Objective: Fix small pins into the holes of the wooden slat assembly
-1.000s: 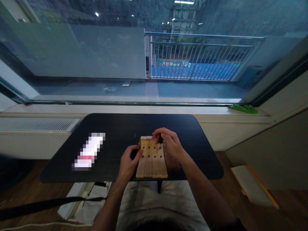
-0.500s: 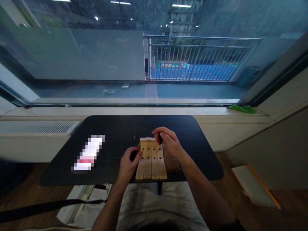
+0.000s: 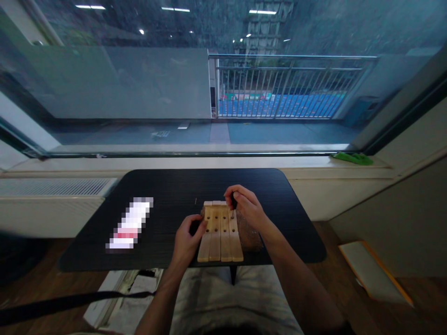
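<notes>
Several pale wooden slats [image 3: 220, 244] lie side by side near the table's front edge, with two rows of dark holes across them. A brown, rough-looking piece [image 3: 249, 235] sits under and beside them on the right. My left hand [image 3: 188, 235] holds the slats' left edge, thumb on top and fingers curled down the side. My right hand [image 3: 246, 204] is closed round the dark handle of a screwdriver [image 3: 233, 199]. Its tip points down at the upper hole of the rightmost slat; whether a screw is there I cannot tell.
The black table [image 3: 164, 186] has a blurred-out white item [image 3: 131, 223] on its left and a small thin piece [image 3: 195, 201] behind the slats. A green cloth [image 3: 352, 158] lies on the sill. A white radiator [image 3: 56, 188] stands left; a flat board [image 3: 373, 272] lies right.
The view has shifted very slightly. Both hands stay in place, the right one turned a little on the screwdriver handle.
</notes>
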`<state>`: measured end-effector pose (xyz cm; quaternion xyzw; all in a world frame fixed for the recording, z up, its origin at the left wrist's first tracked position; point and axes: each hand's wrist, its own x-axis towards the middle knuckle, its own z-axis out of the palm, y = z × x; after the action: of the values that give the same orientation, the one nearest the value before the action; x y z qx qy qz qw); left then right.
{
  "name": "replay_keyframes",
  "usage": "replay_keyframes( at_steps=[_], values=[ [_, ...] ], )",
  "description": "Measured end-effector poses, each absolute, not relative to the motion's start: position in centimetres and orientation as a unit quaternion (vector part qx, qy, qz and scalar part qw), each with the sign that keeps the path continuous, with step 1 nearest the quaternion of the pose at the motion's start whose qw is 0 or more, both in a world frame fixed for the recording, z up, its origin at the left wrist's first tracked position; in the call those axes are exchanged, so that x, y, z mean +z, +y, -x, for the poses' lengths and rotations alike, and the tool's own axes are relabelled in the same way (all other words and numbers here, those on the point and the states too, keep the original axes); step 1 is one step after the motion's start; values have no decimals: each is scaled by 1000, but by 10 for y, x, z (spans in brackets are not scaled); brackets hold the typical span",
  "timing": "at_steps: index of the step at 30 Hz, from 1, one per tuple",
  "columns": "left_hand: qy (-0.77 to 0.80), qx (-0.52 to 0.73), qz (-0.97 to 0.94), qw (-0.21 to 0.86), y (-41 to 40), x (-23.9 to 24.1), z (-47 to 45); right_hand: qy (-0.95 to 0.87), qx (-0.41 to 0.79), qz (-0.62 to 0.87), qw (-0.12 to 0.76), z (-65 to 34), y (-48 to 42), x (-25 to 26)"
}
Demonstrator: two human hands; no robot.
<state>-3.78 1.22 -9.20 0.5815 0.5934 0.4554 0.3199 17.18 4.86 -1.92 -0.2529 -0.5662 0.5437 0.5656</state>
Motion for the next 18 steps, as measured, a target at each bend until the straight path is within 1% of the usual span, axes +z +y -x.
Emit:
replay_keyframes(
  at_steps=[18],
  values=[
    [595,452,-579,325,10,-91,38,-606,497,282,554,-177,43,-14]
  ],
)
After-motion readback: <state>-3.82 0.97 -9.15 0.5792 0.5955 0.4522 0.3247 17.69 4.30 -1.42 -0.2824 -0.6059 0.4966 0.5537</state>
